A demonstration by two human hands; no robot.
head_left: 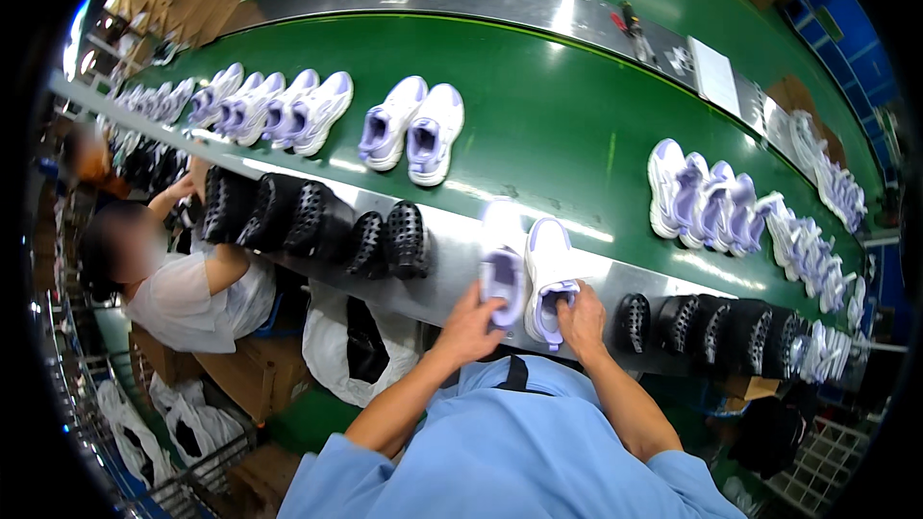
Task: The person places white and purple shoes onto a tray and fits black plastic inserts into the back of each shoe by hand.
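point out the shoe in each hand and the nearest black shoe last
left-hand shoe (504, 279), head view, on its lilac heel
right-hand shoe (548, 259), head view, on its white upper
black shoe last (633, 321), head view, on its perforated side

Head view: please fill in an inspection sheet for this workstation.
Surface: green conveyor belt with a metal front ledge.
Job's things: pair of white and lilac sneakers on the ledge.
Clutter: black shoe lasts along the ledge; more sneaker pairs on the belt.
Hands: left hand grips the left sneaker's heel; right hand reaches into the right sneaker.
Cables: nothing seen.
Surroundings: a co-worker at left, cardboard boxes, white bags.
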